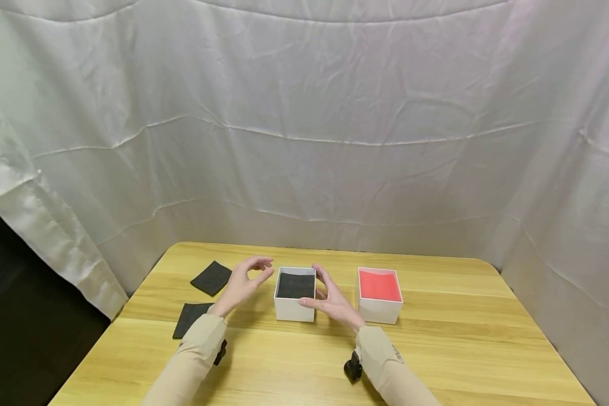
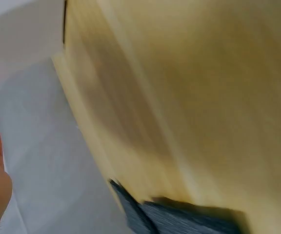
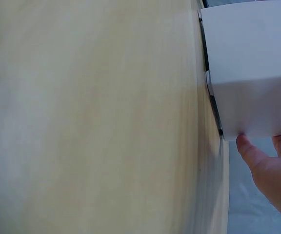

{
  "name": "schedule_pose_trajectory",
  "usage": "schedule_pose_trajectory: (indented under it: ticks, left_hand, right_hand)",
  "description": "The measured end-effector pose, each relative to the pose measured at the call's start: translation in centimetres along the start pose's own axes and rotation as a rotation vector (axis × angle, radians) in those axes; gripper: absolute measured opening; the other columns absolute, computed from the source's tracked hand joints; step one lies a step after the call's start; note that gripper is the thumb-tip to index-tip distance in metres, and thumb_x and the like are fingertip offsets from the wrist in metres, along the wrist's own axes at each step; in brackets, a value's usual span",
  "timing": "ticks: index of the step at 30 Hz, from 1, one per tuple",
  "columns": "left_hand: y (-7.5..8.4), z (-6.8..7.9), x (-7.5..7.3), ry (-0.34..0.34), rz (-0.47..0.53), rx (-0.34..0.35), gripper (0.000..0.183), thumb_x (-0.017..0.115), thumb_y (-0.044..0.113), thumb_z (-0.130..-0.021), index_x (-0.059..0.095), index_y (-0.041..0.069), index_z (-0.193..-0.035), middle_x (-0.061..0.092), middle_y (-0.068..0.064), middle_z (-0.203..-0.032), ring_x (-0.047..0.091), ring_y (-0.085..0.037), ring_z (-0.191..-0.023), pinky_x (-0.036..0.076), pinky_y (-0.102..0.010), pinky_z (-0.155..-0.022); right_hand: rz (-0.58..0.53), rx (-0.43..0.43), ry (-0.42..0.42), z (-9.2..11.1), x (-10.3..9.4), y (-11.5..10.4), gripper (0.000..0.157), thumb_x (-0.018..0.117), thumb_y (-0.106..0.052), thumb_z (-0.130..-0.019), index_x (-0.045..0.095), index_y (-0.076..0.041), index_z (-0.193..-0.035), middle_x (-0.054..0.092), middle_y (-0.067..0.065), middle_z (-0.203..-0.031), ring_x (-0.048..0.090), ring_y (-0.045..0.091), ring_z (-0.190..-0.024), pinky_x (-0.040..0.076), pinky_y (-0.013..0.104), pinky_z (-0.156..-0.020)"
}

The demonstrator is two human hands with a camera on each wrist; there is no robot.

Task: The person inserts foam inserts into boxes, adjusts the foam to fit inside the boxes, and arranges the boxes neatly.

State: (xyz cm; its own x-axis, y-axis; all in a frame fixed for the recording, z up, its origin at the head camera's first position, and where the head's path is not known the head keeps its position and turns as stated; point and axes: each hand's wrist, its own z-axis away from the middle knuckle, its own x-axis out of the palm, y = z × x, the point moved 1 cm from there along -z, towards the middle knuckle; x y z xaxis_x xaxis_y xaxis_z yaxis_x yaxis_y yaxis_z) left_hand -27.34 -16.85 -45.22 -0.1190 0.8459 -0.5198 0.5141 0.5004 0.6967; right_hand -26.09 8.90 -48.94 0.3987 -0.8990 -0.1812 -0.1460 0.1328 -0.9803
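Observation:
A white box (image 1: 295, 310) with a black square sheet (image 1: 295, 286) inside stands near the middle of the table. My right hand (image 1: 332, 301) is at its right side, thumb and fingers spread apart. In the right wrist view, the thumb tip (image 3: 243, 141) is right at the edge of the white box (image 3: 252, 63), with other fingertips farther along that side. To the left, my left hand (image 1: 245, 285) hovers apart from the box, its fingers loosely bent and holding nothing. Two black square pieces lie left of it, one farther back (image 1: 211, 277) and one nearer (image 1: 190, 318), partly hidden by the wrist.
A second white box (image 1: 378, 312) with a red sheet (image 1: 379, 286) inside stands right of my right hand. The wooden table (image 1: 467, 327) has rounded back corners. Light curtains (image 1: 304, 141) hang behind it, and a dark surface (image 1: 20, 316) shows at the left.

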Motion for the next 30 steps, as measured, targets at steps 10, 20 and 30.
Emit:
schedule_pose_trajectory:
  ticks: [10, 20, 30]
  left_hand:
    - [-2.7, 2.2, -3.1, -0.009, -0.010, -0.307, 0.042, 0.063, 0.016, -0.099, 0.056, -0.003, -0.136, 0.056, -0.028, -0.137, 0.049, -0.045, -0.131, 0.037, -0.059, -0.113]
    - [-4.4, 3.7, -4.7, -0.099, -0.104, -0.470, 0.054, 0.060, 0.018, -0.101, 0.043, -0.007, -0.145, 0.023, -0.035, -0.155, 0.011, -0.056, -0.145, 0.015, -0.070, -0.116]
    - [-5.0, 4.1, -4.9, -0.194, -0.137, -0.559, 0.061, 0.059, 0.024, -0.100, 0.035, -0.004, -0.149, 0.022, -0.036, -0.155, 0.012, -0.059, -0.143, 0.019, -0.073, -0.113]
  right_hand:
    - [0.004, 0.011, -0.009, 0.2, 0.1, 0.0, 0.102, 0.082, -0.028, -0.086, 0.015, -0.023, -0.162, 0.013, 0.016, -0.169, 0.022, 0.044, -0.153, 0.023, 0.057, -0.124]
    - [-0.007, 0.021, -0.004, 0.2, 0.1, 0.0, 0.102, 0.082, -0.027, -0.085, 0.015, -0.023, -0.162, 0.014, 0.015, -0.169, 0.023, 0.044, -0.153, 0.023, 0.057, -0.124]
    - [0.014, 0.004, -0.011, 0.0, -0.1, 0.2, 0.103, 0.082, -0.030, -0.084, 0.015, -0.022, -0.162, 0.014, 0.015, -0.169, 0.017, 0.038, -0.156, 0.023, 0.057, -0.124]
